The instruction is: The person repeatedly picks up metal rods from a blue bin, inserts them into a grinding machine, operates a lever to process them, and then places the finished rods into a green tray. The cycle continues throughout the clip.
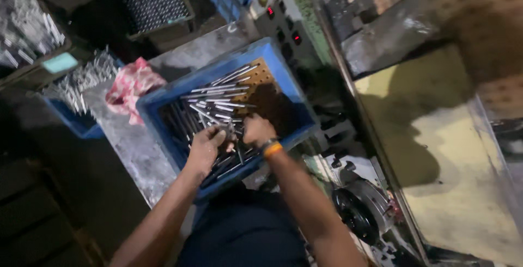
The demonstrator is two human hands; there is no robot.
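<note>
Your left hand (206, 146) and right hand (257, 130) curl side by side around a few thin metal rods (231, 134) inside the blue crate (163, 99), more rods (218, 101) lying loose just beyond your fingers, a pink cloth (132, 84) left of the crate.

Showing behind the blue crate (163, 99): a pale control panel (278, 14), standing tilted, carrying small dark rectangular displays (297, 38) glowing with red digits. Lying at far left on a dark tray: a small teal rectangular label (60, 62), its face unreadable.
</note>
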